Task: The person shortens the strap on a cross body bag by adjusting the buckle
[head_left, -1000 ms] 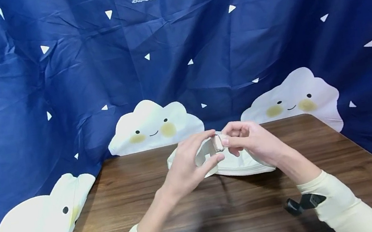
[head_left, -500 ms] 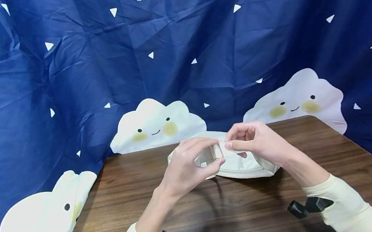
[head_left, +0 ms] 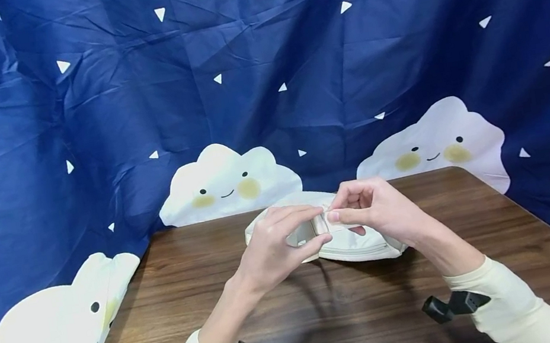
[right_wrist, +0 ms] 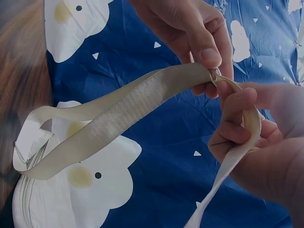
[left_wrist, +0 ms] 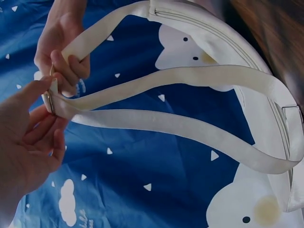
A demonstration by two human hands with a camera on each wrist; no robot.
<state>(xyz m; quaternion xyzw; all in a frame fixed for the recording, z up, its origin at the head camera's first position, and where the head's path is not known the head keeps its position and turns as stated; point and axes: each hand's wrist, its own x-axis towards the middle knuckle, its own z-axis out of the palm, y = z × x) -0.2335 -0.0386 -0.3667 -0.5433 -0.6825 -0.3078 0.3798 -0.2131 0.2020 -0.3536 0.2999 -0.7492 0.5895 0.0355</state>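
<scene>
A white crescent-shaped zip bag (head_left: 357, 249) lies on the table behind both hands, partly hidden by them. Its pale strap (left_wrist: 161, 121) rises in long loops to a thin metal slider buckle (head_left: 320, 224). My left hand (head_left: 271, 250) pinches the buckle by its edges between thumb and fingers. Close on the buckle's right side, my right hand (head_left: 375, 209) pinches the strap between thumb and curled fingers. In the right wrist view the strap passes through the right hand (right_wrist: 251, 128) and hangs down below it. A metal ring (left_wrist: 290, 108) joins the strap to the bag's end.
The brown wooden table (head_left: 362, 313) stands against a blue curtain (head_left: 260, 78) printed with clouds and triangles. Cloud-printed cloth (head_left: 53, 338) runs along the table's left edge. Each sleeved wrist carries a small black camera (head_left: 437, 309).
The buckle has come down slightly in the left fingers. The right hand drew the strap a little to the right, then moved back close to the buckle.
</scene>
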